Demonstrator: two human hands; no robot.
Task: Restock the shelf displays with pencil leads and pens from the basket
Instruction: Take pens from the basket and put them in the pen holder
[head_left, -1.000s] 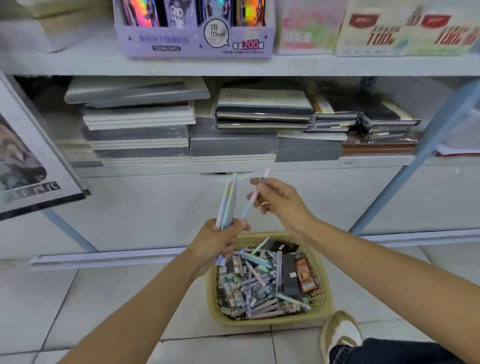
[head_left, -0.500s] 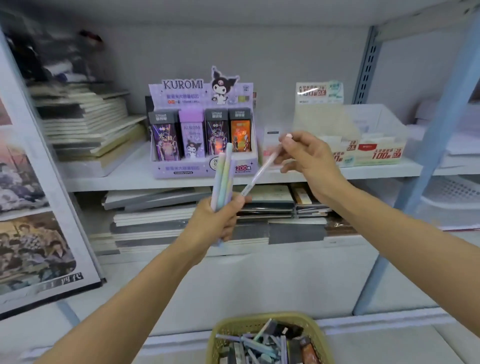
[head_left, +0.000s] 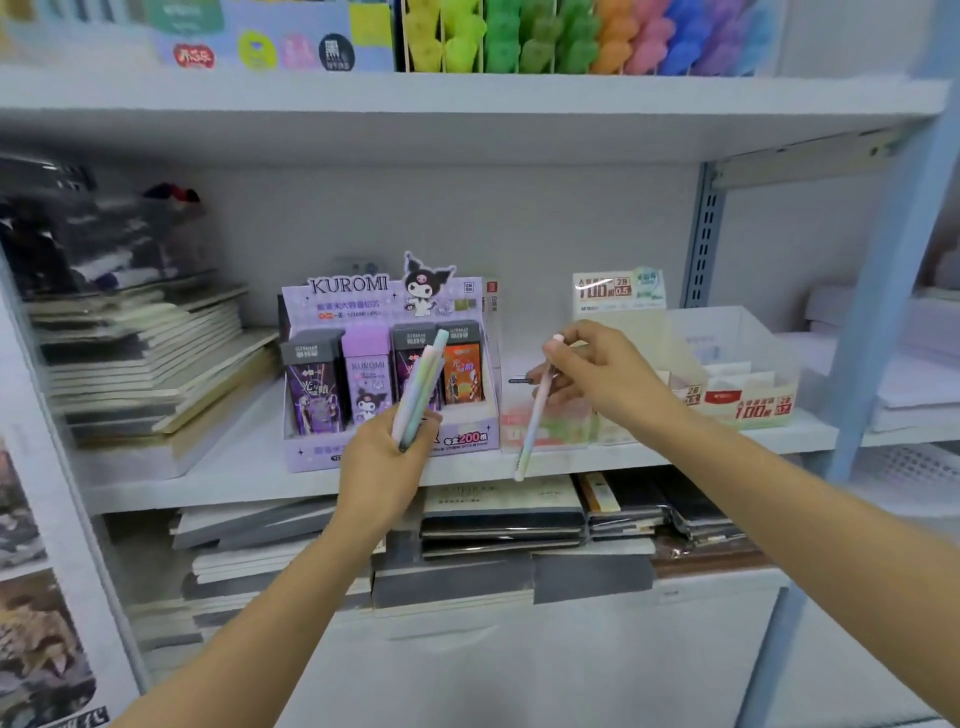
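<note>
Two bare arms reach toward a white shelf (head_left: 244, 470). The left hand (head_left: 382, 470) is closed around a small bundle of pastel pens (head_left: 422, 384), held upright in front of a purple Kuromi display box (head_left: 358, 312) of pencil leads; the right hand (head_left: 605, 371) pinches a single pen (head_left: 534, 415) near its top end. That pen hangs tilted, tip down, over the shelf edge, just in front of a clear plastic display bin (head_left: 737, 338) (its labels are mostly too blurred to read). Stacked notebooks (head_left: 501, 512) fill the shelf below.
</note>
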